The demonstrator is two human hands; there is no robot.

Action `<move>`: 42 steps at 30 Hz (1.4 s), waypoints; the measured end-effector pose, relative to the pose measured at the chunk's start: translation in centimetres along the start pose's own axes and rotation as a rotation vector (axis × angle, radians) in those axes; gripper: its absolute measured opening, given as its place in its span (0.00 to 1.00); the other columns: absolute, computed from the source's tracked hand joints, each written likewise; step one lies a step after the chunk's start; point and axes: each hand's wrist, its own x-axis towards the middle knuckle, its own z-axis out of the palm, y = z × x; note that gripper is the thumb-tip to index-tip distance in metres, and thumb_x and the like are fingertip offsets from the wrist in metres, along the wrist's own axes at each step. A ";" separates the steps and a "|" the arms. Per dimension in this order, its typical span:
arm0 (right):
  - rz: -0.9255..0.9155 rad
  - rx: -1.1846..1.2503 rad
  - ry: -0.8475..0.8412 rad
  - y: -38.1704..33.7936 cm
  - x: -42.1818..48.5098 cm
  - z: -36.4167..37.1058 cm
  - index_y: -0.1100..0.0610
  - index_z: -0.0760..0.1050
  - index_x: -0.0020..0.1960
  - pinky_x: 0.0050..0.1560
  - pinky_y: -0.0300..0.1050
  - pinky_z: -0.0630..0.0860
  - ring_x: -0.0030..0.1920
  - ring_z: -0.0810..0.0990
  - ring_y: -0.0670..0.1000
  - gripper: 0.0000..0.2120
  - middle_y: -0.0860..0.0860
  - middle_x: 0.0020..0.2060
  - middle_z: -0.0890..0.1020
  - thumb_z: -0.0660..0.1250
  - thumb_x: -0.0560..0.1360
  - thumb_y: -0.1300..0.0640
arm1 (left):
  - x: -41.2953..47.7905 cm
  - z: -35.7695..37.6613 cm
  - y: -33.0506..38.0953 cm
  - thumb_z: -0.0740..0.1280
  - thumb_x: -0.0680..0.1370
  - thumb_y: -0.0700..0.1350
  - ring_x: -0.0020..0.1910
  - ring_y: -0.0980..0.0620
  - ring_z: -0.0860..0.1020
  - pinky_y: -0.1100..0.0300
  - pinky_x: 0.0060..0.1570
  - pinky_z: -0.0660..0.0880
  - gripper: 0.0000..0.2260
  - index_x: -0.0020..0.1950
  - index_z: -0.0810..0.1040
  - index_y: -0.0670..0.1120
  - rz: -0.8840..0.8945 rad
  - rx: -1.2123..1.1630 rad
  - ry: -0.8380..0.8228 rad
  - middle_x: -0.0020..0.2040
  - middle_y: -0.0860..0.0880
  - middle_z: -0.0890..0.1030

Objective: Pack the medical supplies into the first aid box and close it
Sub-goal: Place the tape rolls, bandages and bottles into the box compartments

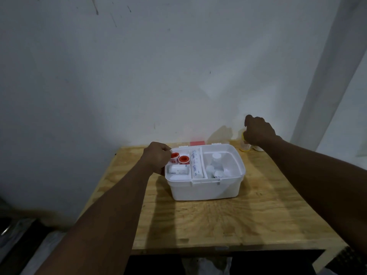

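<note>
Sat near the back edge of the wooden table [218, 219]: a white first aid box [206, 187], lid off. Inside on the left, two red-topped tape rolls [179, 157], a white roll [178, 169] and a long wrapped pack [196, 165]. On the right, small clear bottles [216, 163]. Left hand [156, 157] curled on the box's left rim, fingers bent narrow. Right hand [258, 132] closed around a yellow bottle [243, 144] at the back right corner.
</note>
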 end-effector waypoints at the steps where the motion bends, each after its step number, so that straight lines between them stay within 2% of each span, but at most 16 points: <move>1: -0.022 -0.007 0.005 0.0 -0.2 -0.1 0.61 0.69 0.59 0.49 0.52 0.75 0.53 0.78 0.64 0.14 0.62 0.54 0.76 0.64 0.73 0.63 | 0.0 0.1 0.0 0.65 0.82 0.42 0.45 0.41 0.82 0.49 0.34 0.84 0.08 0.58 0.82 0.43 0.000 0.006 -0.001 0.56 0.42 0.81; 4: -0.079 0.008 0.069 -0.2 -0.8 -1.3 0.60 0.72 0.56 0.51 0.53 0.76 0.53 0.78 0.64 0.12 0.62 0.54 0.78 0.66 0.75 0.58 | -0.2 0.2 0.2 0.64 0.82 0.41 0.43 0.42 0.82 0.52 0.31 0.82 0.10 0.62 0.81 0.42 -0.010 0.017 -0.002 0.58 0.42 0.81; 6: -0.137 0.072 0.194 -0.9 -1.2 -3.3 0.59 0.74 0.56 0.51 0.53 0.74 0.54 0.78 0.64 0.12 0.62 0.54 0.79 0.66 0.75 0.55 | -0.2 0.2 0.3 0.64 0.82 0.41 0.43 0.42 0.82 0.53 0.30 0.82 0.10 0.62 0.81 0.42 -0.012 0.026 0.001 0.58 0.41 0.81; 8: -0.240 0.149 0.322 -2.0 -2.0 -6.1 0.59 0.76 0.56 0.51 0.52 0.74 0.54 0.79 0.63 0.12 0.61 0.53 0.80 0.66 0.75 0.54 | -0.3 0.1 0.4 0.64 0.82 0.41 0.45 0.40 0.82 0.50 0.33 0.83 0.10 0.61 0.81 0.43 -0.012 0.027 0.002 0.57 0.41 0.81; 10: -0.352 0.236 0.368 -3.3 -3.2 -8.8 0.59 0.79 0.55 0.49 0.49 0.75 0.50 0.80 0.59 0.11 0.58 0.50 0.82 0.67 0.75 0.55 | -0.2 0.1 0.4 0.64 0.82 0.41 0.45 0.39 0.83 0.48 0.36 0.84 0.09 0.60 0.81 0.43 -0.015 0.022 0.006 0.56 0.41 0.81; 14: -0.488 0.243 0.244 -5.0 -6.2 -10.7 0.58 0.81 0.52 0.45 0.40 0.70 0.43 0.76 0.50 0.09 0.50 0.43 0.79 0.69 0.74 0.54 | -0.3 0.2 0.4 0.65 0.82 0.41 0.44 0.41 0.82 0.51 0.33 0.82 0.10 0.61 0.82 0.43 -0.014 0.023 0.019 0.55 0.42 0.81; 19: -0.517 0.174 0.092 -4.6 -8.4 -8.0 0.56 0.80 0.52 0.46 0.43 0.73 0.44 0.77 0.51 0.09 0.48 0.41 0.77 0.71 0.73 0.54 | -0.5 0.3 0.3 0.65 0.82 0.42 0.47 0.39 0.82 0.48 0.37 0.84 0.10 0.61 0.81 0.43 -0.006 0.022 0.022 0.55 0.42 0.81; 22: -0.520 0.164 0.026 -4.3 -9.2 -6.6 0.56 0.79 0.52 0.45 0.43 0.71 0.44 0.76 0.51 0.09 0.47 0.41 0.76 0.70 0.74 0.55 | -0.4 0.3 0.1 0.64 0.82 0.41 0.46 0.40 0.83 0.50 0.35 0.83 0.08 0.57 0.81 0.44 0.008 0.007 0.018 0.54 0.42 0.82; 25: -0.519 0.118 -0.076 -4.5 -9.9 -5.5 0.55 0.79 0.53 0.46 0.44 0.74 0.46 0.77 0.51 0.09 0.47 0.43 0.76 0.69 0.75 0.55 | -0.4 0.2 0.1 0.64 0.82 0.42 0.46 0.39 0.83 0.50 0.34 0.83 0.07 0.56 0.81 0.44 0.007 -0.001 0.021 0.53 0.42 0.82; 29: -0.505 0.080 -0.189 -4.2 -10.4 -4.4 0.54 0.79 0.52 0.42 0.39 0.72 0.42 0.76 0.49 0.08 0.45 0.40 0.74 0.71 0.74 0.55 | -0.3 0.3 0.1 0.64 0.82 0.41 0.46 0.39 0.83 0.46 0.39 0.84 0.08 0.57 0.82 0.45 0.014 0.004 0.023 0.53 0.43 0.81; 32: -0.510 0.069 -0.230 -3.8 -10.5 -4.2 0.54 0.80 0.50 0.38 0.38 0.69 0.40 0.76 0.48 0.07 0.44 0.38 0.75 0.71 0.73 0.55 | -0.1 0.3 0.0 0.64 0.82 0.42 0.46 0.39 0.83 0.47 0.37 0.84 0.09 0.58 0.82 0.44 0.014 0.009 0.023 0.53 0.42 0.82; 37: -0.496 0.074 -0.310 -3.7 -9.9 -4.7 0.53 0.80 0.48 0.40 0.40 0.72 0.41 0.77 0.48 0.05 0.43 0.37 0.76 0.72 0.72 0.55 | 0.1 0.3 -0.1 0.64 0.82 0.42 0.42 0.43 0.82 0.53 0.30 0.81 0.09 0.58 0.82 0.44 0.010 0.007 0.022 0.54 0.42 0.82; 42: -0.476 0.060 -0.373 -3.9 -9.6 -5.4 0.55 0.82 0.50 0.41 0.38 0.74 0.42 0.78 0.46 0.08 0.43 0.39 0.78 0.72 0.74 0.52 | 0.0 0.3 0.0 0.64 0.82 0.43 0.46 0.40 0.83 0.50 0.35 0.83 0.10 0.60 0.82 0.44 0.004 0.011 0.012 0.55 0.42 0.82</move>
